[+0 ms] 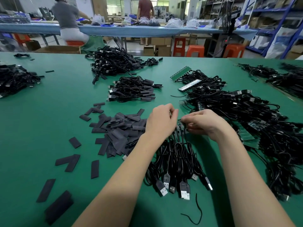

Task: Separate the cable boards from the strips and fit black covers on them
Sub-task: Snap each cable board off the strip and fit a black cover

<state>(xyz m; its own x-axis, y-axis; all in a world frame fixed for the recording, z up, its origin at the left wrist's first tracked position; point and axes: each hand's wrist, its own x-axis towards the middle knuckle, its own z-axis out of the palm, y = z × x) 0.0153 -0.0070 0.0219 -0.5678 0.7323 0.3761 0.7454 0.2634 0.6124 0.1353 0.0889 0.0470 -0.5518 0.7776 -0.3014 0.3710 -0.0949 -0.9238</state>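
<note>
- A strip of cable boards (180, 125) is held between the left hand (161, 120) and the right hand (202, 122), near the middle of the table (49, 112).
- Its cables (177, 163) are spread toward the near edge.
- The loose covers (114, 128) are heaped left of the hands.
- A covered bundle (132, 89) is placed behind them.
- Uncut strips with cables (237, 110) are piled to the right.

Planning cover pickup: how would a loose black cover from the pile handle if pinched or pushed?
The black covers lie flat and thin, so probably light and hard to pinch off the table. They look matte, so likely not slippery. Overlapped in the pile, a push would probably drag several along.
</note>
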